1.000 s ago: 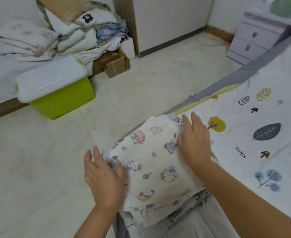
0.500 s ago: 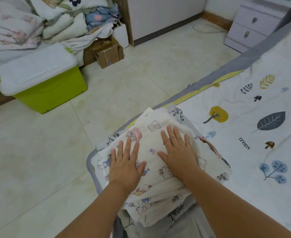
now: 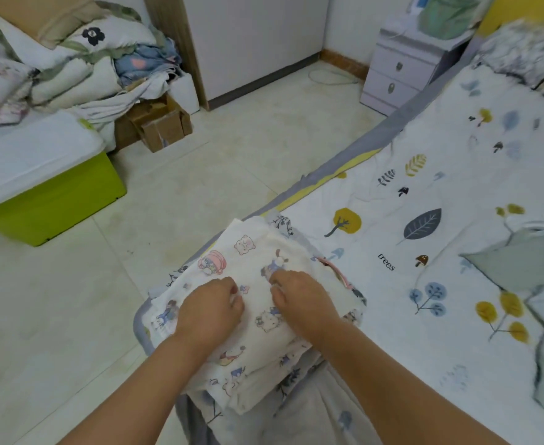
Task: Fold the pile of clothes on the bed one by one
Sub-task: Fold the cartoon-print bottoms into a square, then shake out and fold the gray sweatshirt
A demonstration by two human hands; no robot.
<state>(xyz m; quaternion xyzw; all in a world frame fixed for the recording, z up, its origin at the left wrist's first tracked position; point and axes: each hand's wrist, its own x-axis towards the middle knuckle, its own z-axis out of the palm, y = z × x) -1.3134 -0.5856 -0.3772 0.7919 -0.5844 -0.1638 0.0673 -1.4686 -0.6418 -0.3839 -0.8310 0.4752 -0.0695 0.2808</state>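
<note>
Cotton cartoon-print cloth [image 3: 251, 252]: both hands' [image 3: 211, 311] [image 3: 302, 300] curled fingers hidden; grip unclear.

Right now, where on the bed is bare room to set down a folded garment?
Bare sheet lies right of the cartoon-print stack, between it and the grey-green clothes at the right edge. The bed corner is crowded: both hands, left and right, rest on the stack.

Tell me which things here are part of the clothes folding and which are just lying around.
Part of the job: cartoon-print garment, folded stack beneath, left hand, right hand, bed.
Lying about: green storage bin, cardboard box, nightstand.
</note>
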